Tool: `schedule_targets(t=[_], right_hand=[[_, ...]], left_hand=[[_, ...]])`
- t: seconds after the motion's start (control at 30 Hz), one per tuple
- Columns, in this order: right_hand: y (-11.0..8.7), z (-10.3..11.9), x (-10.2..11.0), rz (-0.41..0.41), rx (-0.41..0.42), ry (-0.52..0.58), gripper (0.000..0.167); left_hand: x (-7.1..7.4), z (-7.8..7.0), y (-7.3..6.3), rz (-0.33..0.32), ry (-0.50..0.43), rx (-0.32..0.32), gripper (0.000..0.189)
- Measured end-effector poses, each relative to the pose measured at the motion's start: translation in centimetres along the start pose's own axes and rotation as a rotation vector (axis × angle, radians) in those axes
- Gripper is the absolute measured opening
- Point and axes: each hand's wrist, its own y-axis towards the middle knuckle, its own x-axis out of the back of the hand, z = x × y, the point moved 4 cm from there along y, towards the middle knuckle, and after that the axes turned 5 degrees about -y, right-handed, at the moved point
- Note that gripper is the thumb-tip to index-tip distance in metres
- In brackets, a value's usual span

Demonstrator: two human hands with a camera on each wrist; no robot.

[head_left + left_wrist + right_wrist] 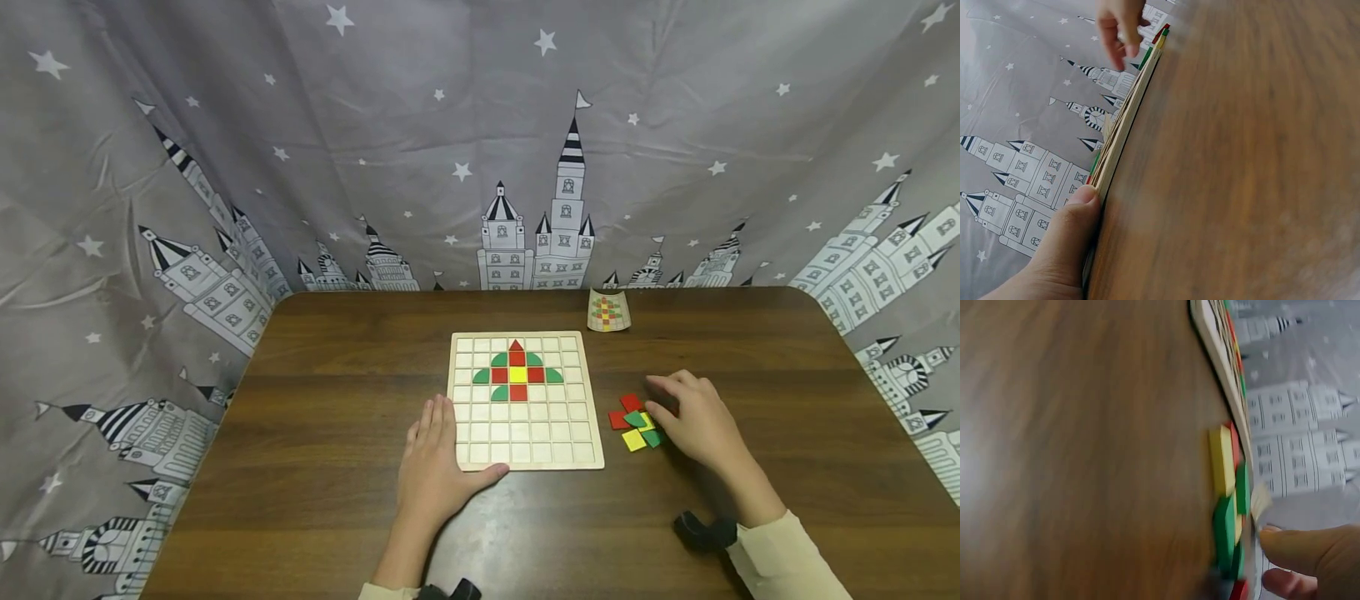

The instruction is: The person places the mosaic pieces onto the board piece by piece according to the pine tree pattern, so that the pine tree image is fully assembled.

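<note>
A square wooden grid board (540, 431) lies on the table. In its upper half, red squares (536, 375) surround a yellow square (517, 375), with a red triangle (516, 345) at the top and several green quarter-round pieces (553, 376) at the sides. My left hand (431, 471) rests along the board's left edge, fingers straight, its thumb (1085, 195) at the near edge. Right of the board is a small pile of loose red, green and yellow pieces (633, 440). My right hand (696, 421) hovers at the pile's right side, thumb and index finger apart, holding nothing visible.
A small curved card (608, 312) printed with a coloured pattern stands at the back of the brown wooden table (337, 400). Behind the table hangs a grey curtain (420, 125) with castles and stars. Dark straps with black mounts (703, 532) sit at both wrists.
</note>
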Motion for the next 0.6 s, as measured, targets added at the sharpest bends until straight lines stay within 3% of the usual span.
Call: schedule_targets(t=[0.2, 0.6], right_hand=[[-1.0, -1.4, 0.1, 0.068, -0.009, -0.011, 0.044], [-0.9, -1.0, -0.3, 0.029, 0.066, -0.053, 0.031]], left_hand=[[0.1, 0.0, 0.1, 0.001, -0.002, 0.004, 0.133], [0.2, -0.1, 0.0, -0.007, -0.01, 0.009, 0.133]])
